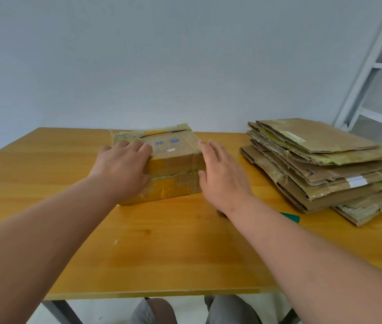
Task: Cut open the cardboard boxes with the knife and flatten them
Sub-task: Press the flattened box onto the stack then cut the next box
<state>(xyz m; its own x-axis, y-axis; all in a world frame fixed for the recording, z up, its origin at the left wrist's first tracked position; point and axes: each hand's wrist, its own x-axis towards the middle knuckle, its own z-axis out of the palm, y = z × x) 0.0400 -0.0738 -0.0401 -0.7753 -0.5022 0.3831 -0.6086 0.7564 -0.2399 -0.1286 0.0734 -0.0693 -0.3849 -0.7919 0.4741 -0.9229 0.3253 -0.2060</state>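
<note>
One taped cardboard box [162, 164] at centre frame, resting on the far half of one yellow wooden table [173, 249], top flaps closed, blue printing on the lid. Two bare hands on either side: left hand [121, 170] lying over the box's near left corner, fingers loosely bent across the lid, gripping nothing firmly; right hand [222, 176] flat and released, fingers straight, against or just beside the box's right face, contact not clear. One stack of flattened cardboard [321, 169] at right of frame, several sheets deep, exact count not readable. One green object [290, 216], partly hidden behind the right forearm below the stack; possibly the knife, not certain. One white metal rack [377, 66] at upper right. Two knees [192, 309] at bottom centre, under the table edge.
</note>
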